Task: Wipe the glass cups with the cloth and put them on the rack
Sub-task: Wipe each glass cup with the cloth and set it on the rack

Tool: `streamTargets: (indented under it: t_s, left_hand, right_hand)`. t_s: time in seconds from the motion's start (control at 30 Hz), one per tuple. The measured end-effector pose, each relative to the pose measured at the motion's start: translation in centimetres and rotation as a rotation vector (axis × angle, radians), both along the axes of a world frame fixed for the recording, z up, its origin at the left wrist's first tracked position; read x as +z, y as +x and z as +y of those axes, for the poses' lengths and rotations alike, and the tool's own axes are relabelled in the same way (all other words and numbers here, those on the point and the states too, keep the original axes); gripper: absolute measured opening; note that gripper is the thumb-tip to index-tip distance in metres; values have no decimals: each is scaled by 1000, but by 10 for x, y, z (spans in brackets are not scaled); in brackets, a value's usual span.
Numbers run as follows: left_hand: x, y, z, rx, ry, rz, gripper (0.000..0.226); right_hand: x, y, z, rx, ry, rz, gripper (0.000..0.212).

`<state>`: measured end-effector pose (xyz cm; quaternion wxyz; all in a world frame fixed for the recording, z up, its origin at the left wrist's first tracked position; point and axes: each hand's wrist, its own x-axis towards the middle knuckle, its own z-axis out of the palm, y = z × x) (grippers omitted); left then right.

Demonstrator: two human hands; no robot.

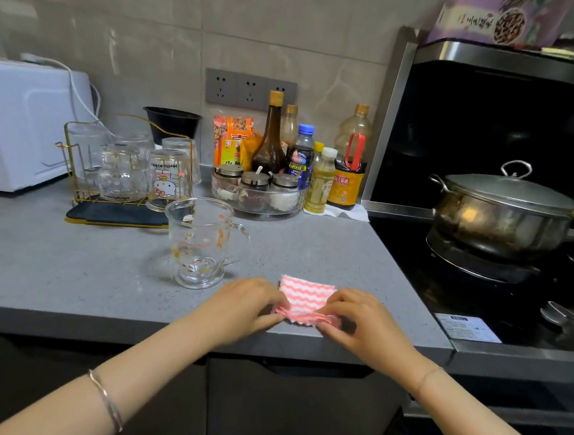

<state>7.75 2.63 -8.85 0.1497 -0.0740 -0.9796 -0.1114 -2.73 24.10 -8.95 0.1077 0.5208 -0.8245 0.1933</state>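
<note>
Upturned cups (168,177) already fill the rack (107,215), one handled cup (204,241) seemingly awaits wiping on the table (51,267), while the left hand (254,304) and right hand (357,313) each have a pinching grip on the folded cloth (305,296).

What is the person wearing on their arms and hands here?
No gloves on the left hand or right hand, and no sleeves in view. A thin silver bangle circles the left forearm near the wrist. A faint pale band seems to cross the right wrist; too indistinct to identify.
</note>
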Motion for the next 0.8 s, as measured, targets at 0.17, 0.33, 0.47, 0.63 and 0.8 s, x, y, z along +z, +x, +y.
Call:
streamTargets:
  t_s: [0.17,0.33,0.47,0.63,0.8]
  left_hand:
    - [1,1,0,-1,2,38,33]
    - [-3,4,1,15,191,48,32]
    - [21,4,2,51,849,122,16]
    - [49,10,-1,116,988,208,9]
    - [37,33,-9,420,604,611,39]
  right_hand:
    - [4,-2,-5,-7,-4,-101,14]
    - [16,5,-12,-56,-175,-461,16]
    - [33,12,-25,-17,-478,-980,19]
    - [43,30,-52,155,-570,-1592,26]
    - [39,22,-78,84,-812,-1598,31]
